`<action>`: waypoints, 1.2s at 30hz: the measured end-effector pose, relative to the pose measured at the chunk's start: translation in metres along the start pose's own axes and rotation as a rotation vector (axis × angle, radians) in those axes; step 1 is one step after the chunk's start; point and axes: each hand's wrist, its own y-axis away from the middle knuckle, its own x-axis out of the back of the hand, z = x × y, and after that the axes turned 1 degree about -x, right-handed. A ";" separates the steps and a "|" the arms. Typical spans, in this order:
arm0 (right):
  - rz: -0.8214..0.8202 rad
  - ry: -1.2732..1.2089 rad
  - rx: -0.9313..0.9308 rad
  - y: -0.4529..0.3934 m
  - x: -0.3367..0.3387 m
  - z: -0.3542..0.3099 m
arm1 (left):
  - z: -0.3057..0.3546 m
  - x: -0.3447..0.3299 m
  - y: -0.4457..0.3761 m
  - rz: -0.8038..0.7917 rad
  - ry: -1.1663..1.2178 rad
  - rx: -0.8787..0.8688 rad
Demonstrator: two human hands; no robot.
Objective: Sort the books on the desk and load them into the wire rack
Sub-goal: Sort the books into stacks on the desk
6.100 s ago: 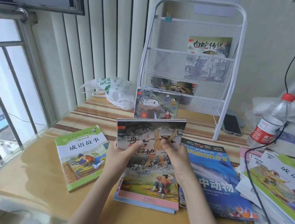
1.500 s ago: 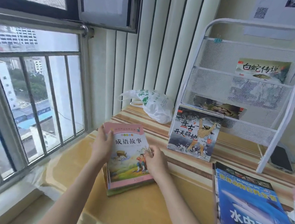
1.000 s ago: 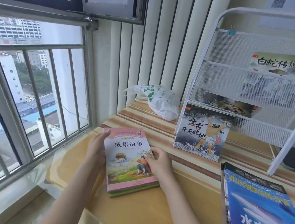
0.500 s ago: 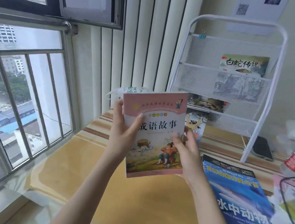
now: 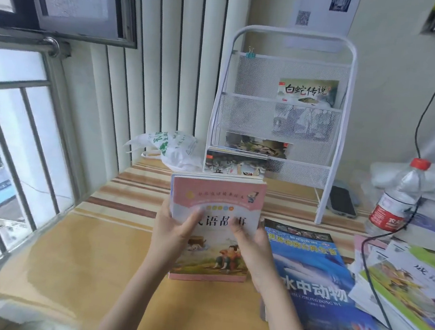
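Both hands held a small stack of books upright, bottom edge standing on the desk [image 5: 69,270]. The pink-covered book [image 5: 217,200] faced the camera at the front of the stack; further page edges showed behind its top edge. The left hand [image 5: 170,234] gripped the stack's left edge, thumb laid across the cover. The right hand [image 5: 252,246] gripped the right edge, thumb likewise on the cover (remaining fingers hidden behind the stack).

The wire rack [image 5: 282,112] stood at the back of the desk against the wall, directly beyond the held stack. Its top pocket held one book with a green and white cover [image 5: 307,91] toward the right side; the left part of that pocket showed bare mesh. A second book [image 5: 256,145] sat in the lower pocket. More books [image 5: 235,164] leaned upright against the rack's lower left front, just behind the held stack.

Right of the stack, just beside the right hand, a blue animal book [image 5: 311,281] lay flat. Further right, a pile of green-edged books [image 5: 413,293] ran out of view, crossed by a black cable [image 5: 375,291]. A phone [image 5: 342,200] lay by the rack's right foot, and a water bottle [image 5: 399,196] stood near it. A plastic bag [image 5: 169,148] sat left of the rack. Left of the stack, bare desk surface extended to the window-side edge.
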 end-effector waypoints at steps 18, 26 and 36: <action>0.208 1.242 -0.142 -0.003 0.008 0.027 | -0.026 -0.019 0.006 -0.316 -1.124 0.396; 0.238 1.348 -0.107 -0.004 0.009 0.036 | -0.035 -0.018 -0.004 -0.514 -1.370 0.540; 0.309 1.186 0.003 0.003 0.025 0.026 | -0.015 -0.057 -0.009 -0.351 -1.420 0.184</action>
